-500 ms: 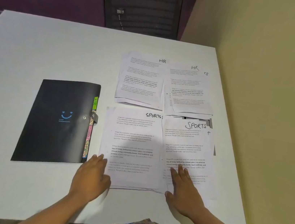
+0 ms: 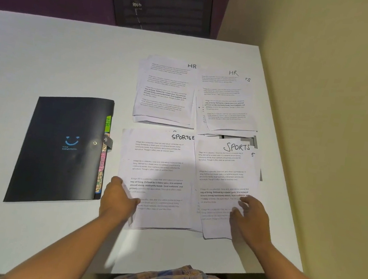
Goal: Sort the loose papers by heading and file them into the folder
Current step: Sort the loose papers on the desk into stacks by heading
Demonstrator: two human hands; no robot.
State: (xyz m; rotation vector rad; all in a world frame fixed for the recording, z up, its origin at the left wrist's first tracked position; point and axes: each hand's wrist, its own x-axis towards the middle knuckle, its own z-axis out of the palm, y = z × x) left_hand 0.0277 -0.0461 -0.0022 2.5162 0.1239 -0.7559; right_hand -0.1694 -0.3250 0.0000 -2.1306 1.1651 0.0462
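Observation:
Four paper piles lie on the white table (image 2: 49,49). Two headed HR sit at the back, the left HR pile (image 2: 166,89) and the right HR pile (image 2: 226,102). Two headed SPORTS sit in front. My left hand (image 2: 120,201) grips the lower left edge of the left SPORTS pile (image 2: 160,164), thumb on top, with the corner slightly lifted. My right hand (image 2: 251,219) rests curled over the lower right edge of the right SPORTS pile (image 2: 221,168). The black folder (image 2: 58,150) lies closed to the left, with coloured tabs (image 2: 102,158) along its right edge.
A yellow wall (image 2: 335,113) runs close along the table's right edge. A dark chair back (image 2: 160,1) stands behind the far edge. More sheets poke out under the right-hand piles. The table's near edge is at my body.
My left hand moved right onto the left SPORTS pile's edge and closed on it. My right hand shifted right, from flat on the right pile to curled at its right edge.

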